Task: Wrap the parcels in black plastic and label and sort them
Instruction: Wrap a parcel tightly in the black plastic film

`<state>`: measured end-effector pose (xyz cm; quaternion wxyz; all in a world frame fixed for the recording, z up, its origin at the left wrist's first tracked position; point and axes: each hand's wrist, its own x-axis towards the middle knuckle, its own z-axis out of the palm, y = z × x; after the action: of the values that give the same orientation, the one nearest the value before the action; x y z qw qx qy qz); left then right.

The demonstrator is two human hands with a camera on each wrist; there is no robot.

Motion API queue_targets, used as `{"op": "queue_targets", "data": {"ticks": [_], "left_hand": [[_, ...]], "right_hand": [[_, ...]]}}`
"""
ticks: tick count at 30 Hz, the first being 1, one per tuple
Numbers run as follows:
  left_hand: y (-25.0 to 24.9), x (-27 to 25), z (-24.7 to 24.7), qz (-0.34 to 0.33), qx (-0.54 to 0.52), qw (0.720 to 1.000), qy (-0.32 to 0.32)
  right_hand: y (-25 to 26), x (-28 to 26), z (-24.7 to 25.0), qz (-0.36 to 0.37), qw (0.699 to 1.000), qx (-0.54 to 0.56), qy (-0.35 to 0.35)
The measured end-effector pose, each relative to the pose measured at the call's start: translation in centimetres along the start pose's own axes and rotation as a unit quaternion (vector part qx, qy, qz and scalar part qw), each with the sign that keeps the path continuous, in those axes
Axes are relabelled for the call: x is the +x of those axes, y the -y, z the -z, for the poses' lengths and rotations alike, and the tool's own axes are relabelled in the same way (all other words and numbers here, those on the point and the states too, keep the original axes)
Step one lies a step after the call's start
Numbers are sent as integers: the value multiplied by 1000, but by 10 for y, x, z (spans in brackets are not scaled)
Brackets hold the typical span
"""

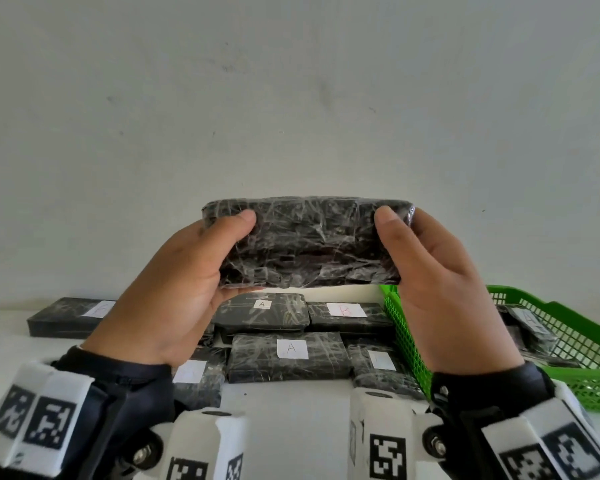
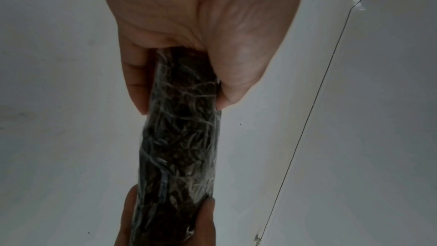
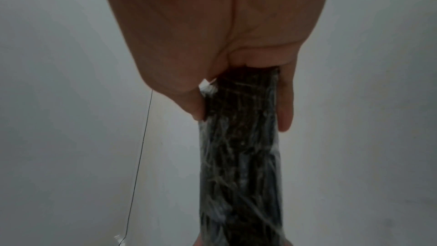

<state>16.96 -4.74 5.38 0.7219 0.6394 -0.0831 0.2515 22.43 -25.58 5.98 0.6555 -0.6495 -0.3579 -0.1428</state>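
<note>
A black plastic-wrapped parcel (image 1: pixel 309 242) is held up in the air in front of the white wall, long side level, with no label on the face toward me. My left hand (image 1: pixel 187 271) grips its left end, thumb on the near face and fingers behind. My right hand (image 1: pixel 430 271) grips its right end the same way. In the left wrist view the parcel (image 2: pixel 179 137) runs away from my left hand (image 2: pixel 189 44), with the other hand's fingers at its far end. In the right wrist view the parcel (image 3: pixel 238 156) is pinched by my right hand (image 3: pixel 224 44).
Below on the white table (image 1: pixel 291 427) lie several wrapped parcels with white labels, among them one marked A (image 1: pixel 291 355) and one marked B (image 1: pixel 343 315). A green mesh basket (image 1: pixel 568 341) at the right holds more wrapped parcels. Another labelled parcel (image 1: pixel 70 317) lies at the left.
</note>
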Motion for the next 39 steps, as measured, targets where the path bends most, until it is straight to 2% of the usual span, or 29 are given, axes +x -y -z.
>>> {"op": "queue_targets", "data": {"ticks": [4,7,9,11,14,17,20,25,30,36,39], "left_hand": [[6,-1,0,5,38,999,-15],[5,-4,-1,-56,69,996,-1],[0,-7,-3,-93,78,993,-2],[-2,-8,-6,-112,84,990,-13],[-4,-10,-11,-131,122,983,-41],[-1,-10,-12,-104,133,985,-47],[1,-10,-13,-64,117,991,-15],[1,-13,-20,-121,153,980,-48],[0,-13,-18,-78,174,981,-21],[-2,-15,-22,-112,161,980,-28],[-1,-16,-19,-61,146,987,-14]], "right_hand": [[-7,2,-2,-1,999,-42,-29],[-6,0,-3,-31,999,-16,-31],[-2,-1,-4,-15,999,-30,-20],[-1,0,-6,8,997,-70,-17],[-7,1,-7,-3,995,-85,-54],[-11,0,-8,-22,993,-99,-65],[-14,4,-5,-27,992,-111,-53],[-18,6,-6,-36,995,-72,-50],[-17,6,-2,-50,993,-94,-54],[-21,7,5,-64,995,-69,-46],[-25,9,4,-54,995,-61,-56]]}}
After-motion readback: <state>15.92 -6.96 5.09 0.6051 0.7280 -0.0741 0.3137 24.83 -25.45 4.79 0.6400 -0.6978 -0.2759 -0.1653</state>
